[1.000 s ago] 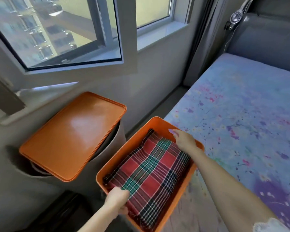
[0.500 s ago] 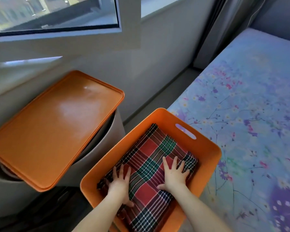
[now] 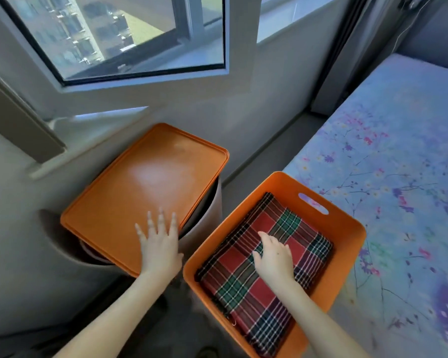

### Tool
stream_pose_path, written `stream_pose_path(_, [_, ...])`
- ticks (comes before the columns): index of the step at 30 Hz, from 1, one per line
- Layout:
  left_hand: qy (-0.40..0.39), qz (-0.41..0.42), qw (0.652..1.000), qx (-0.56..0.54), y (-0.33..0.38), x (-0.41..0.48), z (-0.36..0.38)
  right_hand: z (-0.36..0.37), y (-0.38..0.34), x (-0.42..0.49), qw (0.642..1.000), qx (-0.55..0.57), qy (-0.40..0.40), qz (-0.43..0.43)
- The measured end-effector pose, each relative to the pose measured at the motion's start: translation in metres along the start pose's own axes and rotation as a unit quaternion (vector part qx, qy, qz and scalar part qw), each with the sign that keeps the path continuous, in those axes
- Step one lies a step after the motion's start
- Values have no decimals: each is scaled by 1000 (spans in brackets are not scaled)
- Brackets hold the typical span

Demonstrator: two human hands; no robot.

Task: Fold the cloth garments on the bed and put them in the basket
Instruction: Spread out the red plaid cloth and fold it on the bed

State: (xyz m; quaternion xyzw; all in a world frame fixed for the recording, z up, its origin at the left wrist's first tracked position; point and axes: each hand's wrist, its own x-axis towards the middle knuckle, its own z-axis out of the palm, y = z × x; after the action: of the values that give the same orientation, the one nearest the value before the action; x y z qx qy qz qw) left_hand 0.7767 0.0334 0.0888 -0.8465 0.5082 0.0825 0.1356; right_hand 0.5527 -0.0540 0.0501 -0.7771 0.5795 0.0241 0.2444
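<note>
Our left hand [image 3: 161, 244] lies flat with fingers spread on the orange lid [image 3: 145, 187]. Right hand [image 3: 274, 257] rests loosely on the folded plaid cloth [image 3: 246, 288] in the basket [image 3: 347, 244] at the bed's [image 3: 398, 177] edge.

- Bright daylight enters through the window [image 3: 130, 34].
- Soft glare sits on the lid [image 3: 150, 177].
- Left hand [image 3: 161, 244] slightly motion-blurred.
- Wide-angle bending at edges.

Home bedroom: bed [image 3: 398, 177] w/ floral sheet, window [image 3: 130, 40] facing high-rise bldgs.
</note>
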Motion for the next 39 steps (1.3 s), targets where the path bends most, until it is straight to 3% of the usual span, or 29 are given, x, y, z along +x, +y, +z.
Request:
stream_pose_path(2, [-87,-10,996,-11,-19,-1,2,0,-13,-9,1000,6,-5,-6])
stream_pose_path(4, [-106,15,994,-37,-31,-4,3,-1,-25,-20,1000,9,-10,-4])
stream_pose_path(8, [-100,41,994,11,-45,-8,-15,-4,-37,-46,1000,7,-8,6])
stream_pose_path(10, [-49,48,997,30,-51,-12,-35,-8,-42,-59,1000,18,2,10])
stream_pose_path(12, [75,93,992,49,-55,-17,-59,-11,-47,-72,999,39,16,15])
stream_pose_path(15, [236,158,957,66,-59,-33,-124,-27,-59,-89,997,51,54,21])
stream_pose_path(19, [346,165,923,-45,-57,-64,-199,-50,-70,-107,988,53,147,8])
stream_pose_path(21, [372,175,899,-152,-50,-89,-228,-67,-72,-115,973,128,192,13])
stream_pose_path(24, [327,182,854,-360,-31,-118,-259,-98,-67,-128,927,319,189,62])
stream_pose_path(27, [175,175,744,-620,-4,-128,-276,-120,-45,-138,885,411,207,75])
stream_pose_path(28, [116,164,713,-672,6,-129,-275,-127,-33,-143,863,453,204,88])
stream_pose_path(30, [35,137,693,-707,24,-128,-266,-136,-8,-152,809,541,199,113])
stream_pose_path(33, [-30,139,702,-698,45,-117,-242,-135,34,-164,793,546,213,165])
stream_pose_path(34, [-49,149,719,-677,52,-113,-230,-129,49,-172,793,541,211,186])
stream_pose_path(35, [-52,159,754,-636,57,-106,-215,-122,62,-176,794,538,204,196])
stream_pose_path(38, [-5,178,911,-371,66,-80,-163,-97,89,-186,824,496,159,222])
stream_pose_path(39, [-5,170,937,-304,67,-72,-146,-89,93,-186,841,472,140,225])
